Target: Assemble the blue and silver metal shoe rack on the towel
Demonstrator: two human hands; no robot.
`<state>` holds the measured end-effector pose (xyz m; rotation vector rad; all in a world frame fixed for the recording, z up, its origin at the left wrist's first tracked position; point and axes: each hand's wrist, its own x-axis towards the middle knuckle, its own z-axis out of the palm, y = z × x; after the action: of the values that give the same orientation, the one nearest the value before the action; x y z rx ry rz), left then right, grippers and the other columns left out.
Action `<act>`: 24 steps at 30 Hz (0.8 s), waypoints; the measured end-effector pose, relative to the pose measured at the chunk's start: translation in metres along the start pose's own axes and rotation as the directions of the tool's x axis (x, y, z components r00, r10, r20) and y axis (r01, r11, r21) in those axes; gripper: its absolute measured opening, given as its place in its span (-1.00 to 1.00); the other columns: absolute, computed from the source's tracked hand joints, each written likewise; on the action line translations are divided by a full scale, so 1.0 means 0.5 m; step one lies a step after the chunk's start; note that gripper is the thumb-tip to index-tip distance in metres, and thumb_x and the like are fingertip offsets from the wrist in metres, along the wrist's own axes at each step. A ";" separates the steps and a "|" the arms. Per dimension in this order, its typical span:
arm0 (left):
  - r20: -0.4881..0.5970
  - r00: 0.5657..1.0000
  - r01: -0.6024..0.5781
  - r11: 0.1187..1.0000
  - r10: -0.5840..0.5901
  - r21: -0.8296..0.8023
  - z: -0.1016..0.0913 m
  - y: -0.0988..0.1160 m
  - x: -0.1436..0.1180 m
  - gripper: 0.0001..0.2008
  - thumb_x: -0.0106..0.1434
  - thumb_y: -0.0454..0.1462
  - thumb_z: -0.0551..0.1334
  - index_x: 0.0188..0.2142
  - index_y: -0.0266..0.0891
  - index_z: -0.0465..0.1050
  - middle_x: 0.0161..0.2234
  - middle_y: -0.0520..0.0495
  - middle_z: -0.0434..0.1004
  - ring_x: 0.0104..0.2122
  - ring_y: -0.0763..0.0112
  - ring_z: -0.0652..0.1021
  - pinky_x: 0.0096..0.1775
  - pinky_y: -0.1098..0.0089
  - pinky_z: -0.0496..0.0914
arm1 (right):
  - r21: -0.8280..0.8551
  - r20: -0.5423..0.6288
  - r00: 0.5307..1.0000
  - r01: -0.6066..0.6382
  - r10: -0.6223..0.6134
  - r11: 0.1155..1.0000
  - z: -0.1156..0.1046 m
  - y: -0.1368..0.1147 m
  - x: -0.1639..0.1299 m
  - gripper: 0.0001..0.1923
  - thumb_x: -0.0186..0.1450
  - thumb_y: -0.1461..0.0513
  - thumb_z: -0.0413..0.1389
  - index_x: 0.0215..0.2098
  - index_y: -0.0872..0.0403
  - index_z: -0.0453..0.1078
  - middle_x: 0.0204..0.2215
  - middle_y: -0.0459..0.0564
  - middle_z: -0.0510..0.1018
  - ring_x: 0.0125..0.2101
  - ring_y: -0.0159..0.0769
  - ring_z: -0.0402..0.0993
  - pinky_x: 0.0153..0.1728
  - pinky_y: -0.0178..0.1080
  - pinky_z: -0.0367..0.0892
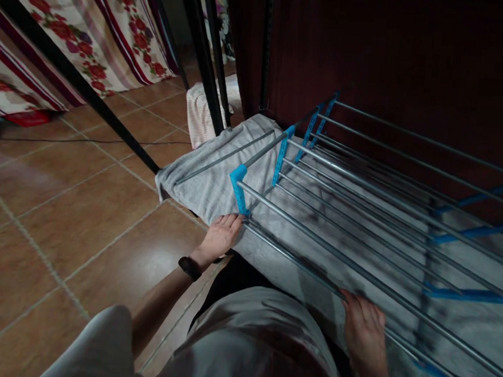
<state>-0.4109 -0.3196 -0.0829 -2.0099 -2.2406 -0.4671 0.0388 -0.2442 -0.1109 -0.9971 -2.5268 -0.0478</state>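
One clothes drying rack (350, 256), handled along its near edge

The step in hand appears to be steadying or positioning the rack, which stands on a grey cloth (208, 198) spread over a low surface, in front of a dark red panel (393, 66). The right hand (364, 328) is curled round the nearest rod (290, 254). The left hand (222, 232) rests at that rod's end, just below a blue corner bracket (238, 176), its fingers close together; whether they pinch the rod, I cannot tell. Any shift from here would call for both hands to bear evenly on the rod, so the frame doesn't skew or drag the cloth.

The rack looks light and straight: slim silvery rods run roughly parallel, joined by bright blue plastic pieces, and nothing hangs on those in view. Its right-hand end runs out of view. Under its left end, the cloth lies rumpled.
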 end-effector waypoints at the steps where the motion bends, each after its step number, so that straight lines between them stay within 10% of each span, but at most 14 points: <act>1: 0.030 0.999 -0.015 1.000 0.014 0.015 0.001 -0.002 0.000 -0.61 0.41 -0.35 0.01 0.16 -0.37 0.38 -0.11 -0.34 0.52 -0.09 0.06 0.52 -0.04 0.13 0.36 | -0.004 0.002 1.000 0.006 -0.006 1.000 0.001 0.001 -0.001 -0.63 0.46 0.25 -0.11 0.17 0.04 0.33 -0.17 0.10 0.58 -0.12 -0.09 0.46 0.01 -0.03 0.19; 24: 0.175 0.978 0.109 0.993 -0.115 0.044 -0.021 0.054 0.023 -0.50 0.35 -0.47 -0.03 0.26 -0.31 0.27 -0.01 -0.31 0.34 -0.11 0.17 0.53 -0.04 0.21 0.48 | -0.006 0.067 0.994 0.082 -0.082 0.997 0.000 -0.101 0.111 -0.58 0.45 0.29 -0.10 0.25 0.10 0.23 -0.01 0.15 0.54 -0.01 -0.07 0.43 0.10 0.04 0.24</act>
<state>-0.3871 -0.3093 -0.0655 -1.9888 -2.4571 -0.2650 -0.0309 -0.2461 -0.0830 -0.9123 -2.6295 -0.0503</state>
